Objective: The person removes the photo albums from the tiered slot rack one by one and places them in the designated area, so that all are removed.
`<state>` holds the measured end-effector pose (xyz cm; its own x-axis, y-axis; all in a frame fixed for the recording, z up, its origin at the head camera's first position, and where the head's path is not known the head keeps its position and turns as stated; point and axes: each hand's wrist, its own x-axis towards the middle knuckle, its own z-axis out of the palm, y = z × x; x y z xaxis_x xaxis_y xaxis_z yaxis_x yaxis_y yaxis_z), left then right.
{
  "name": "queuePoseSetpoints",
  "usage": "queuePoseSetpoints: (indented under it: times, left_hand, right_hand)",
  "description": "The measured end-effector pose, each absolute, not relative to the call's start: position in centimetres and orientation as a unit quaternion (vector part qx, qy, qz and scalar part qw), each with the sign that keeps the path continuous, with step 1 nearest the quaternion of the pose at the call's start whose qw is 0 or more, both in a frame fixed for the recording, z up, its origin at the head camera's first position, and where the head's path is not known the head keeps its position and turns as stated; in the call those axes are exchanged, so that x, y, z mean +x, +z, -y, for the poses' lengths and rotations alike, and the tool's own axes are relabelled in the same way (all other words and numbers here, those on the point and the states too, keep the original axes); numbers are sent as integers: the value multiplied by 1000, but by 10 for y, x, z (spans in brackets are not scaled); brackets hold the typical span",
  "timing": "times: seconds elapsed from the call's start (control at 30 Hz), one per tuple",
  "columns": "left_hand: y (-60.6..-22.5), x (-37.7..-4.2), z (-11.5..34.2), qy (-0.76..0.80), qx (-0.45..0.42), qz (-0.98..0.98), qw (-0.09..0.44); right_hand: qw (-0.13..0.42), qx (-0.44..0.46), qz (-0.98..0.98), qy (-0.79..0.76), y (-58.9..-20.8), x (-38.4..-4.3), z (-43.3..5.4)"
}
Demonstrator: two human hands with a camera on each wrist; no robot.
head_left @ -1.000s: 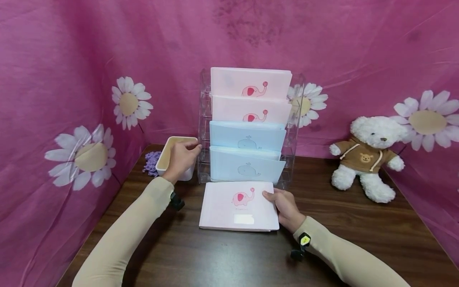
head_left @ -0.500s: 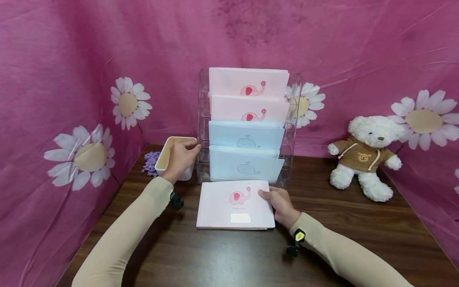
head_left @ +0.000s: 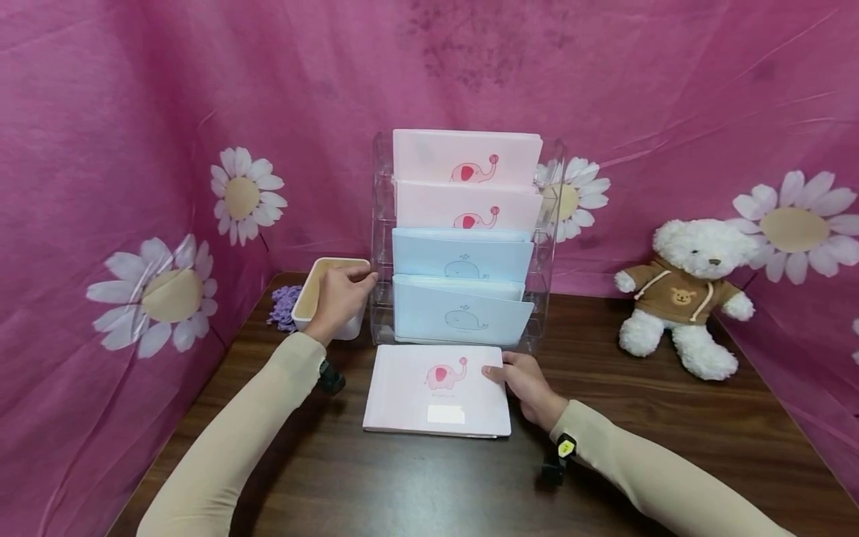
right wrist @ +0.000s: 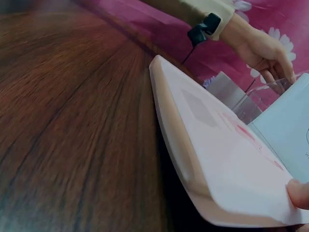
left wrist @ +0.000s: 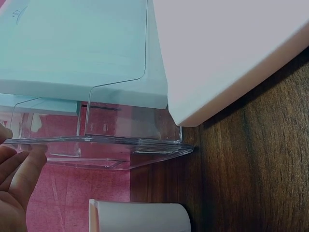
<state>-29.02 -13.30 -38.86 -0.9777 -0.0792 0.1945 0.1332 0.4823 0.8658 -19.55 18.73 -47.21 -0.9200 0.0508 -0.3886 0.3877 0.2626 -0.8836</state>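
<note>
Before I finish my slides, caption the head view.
Left hand pinches the clear rack; right hand holds a pink elephant-print booklet.

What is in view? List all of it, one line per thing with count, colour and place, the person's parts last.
table: one, dark brown, foreground
curtain: panel count unclear, pink with white daisies, behind and beside table
clear rack: one, transparent, table's back middle
pink booklets: two tiers, number unclear, pale pink, upper rack
blue booklets: two tiers, number unclear, light blue, lower rack
front booklet: at least one, pale pink, before rack
container: one, white, left of rack
bunch: one, purple, left of container
teddy bear: one, white, brown hoodie, right of rack
wrist devices: one per wrist, black
sleeves: two, beige, along arms
left hand: one, bare, pinching rack's left side
right hand: one, bare, holding front booklet's right edge
</note>
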Motion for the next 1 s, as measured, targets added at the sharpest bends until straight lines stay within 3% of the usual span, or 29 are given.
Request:
queuePoseSetpoints:
  times: [0.7,1.0]
  left_hand:
    - [-388,-290,132,-509,-11,854,106]
    - [-388,-290,131,-510,-6,855,96]
  right_hand:
    - [39,138,-747,-649,-473,-185,-196]
    - [-40,80,-710,-698,-445,-173,-197]
